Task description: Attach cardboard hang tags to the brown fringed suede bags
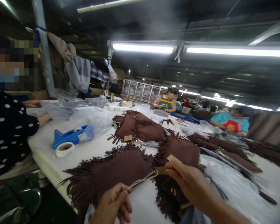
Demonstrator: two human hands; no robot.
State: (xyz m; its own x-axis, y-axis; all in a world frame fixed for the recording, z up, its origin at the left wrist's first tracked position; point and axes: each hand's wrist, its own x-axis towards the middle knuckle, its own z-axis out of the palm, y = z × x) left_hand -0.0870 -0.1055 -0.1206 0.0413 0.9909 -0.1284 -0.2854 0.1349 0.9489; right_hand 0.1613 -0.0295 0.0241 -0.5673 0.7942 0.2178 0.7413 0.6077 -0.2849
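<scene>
Pinched between the fingertips of my left hand (116,202) is a pale string (142,179), drawn out to the right. My right hand (185,177) holds a brown cardboard tag (162,170) at the other end of this string. Behind my left hand lies a folded brown fringed scarf (123,169), flat on the white table. Another brown scarf (183,151) rests just beyond my right hand, its dark fringe hanging near my wrist. Farther back, a pile of brown scarves (142,126) carries a small tan tag (128,137).
A blue tape dispenser (71,137) and a tape roll (64,149) stand at the left, near clear plastic bags (95,119). A person in a dotted sleeve (11,130) handles plastic there. More plastic bags (233,186) cover the right side. Two people sit across the table.
</scene>
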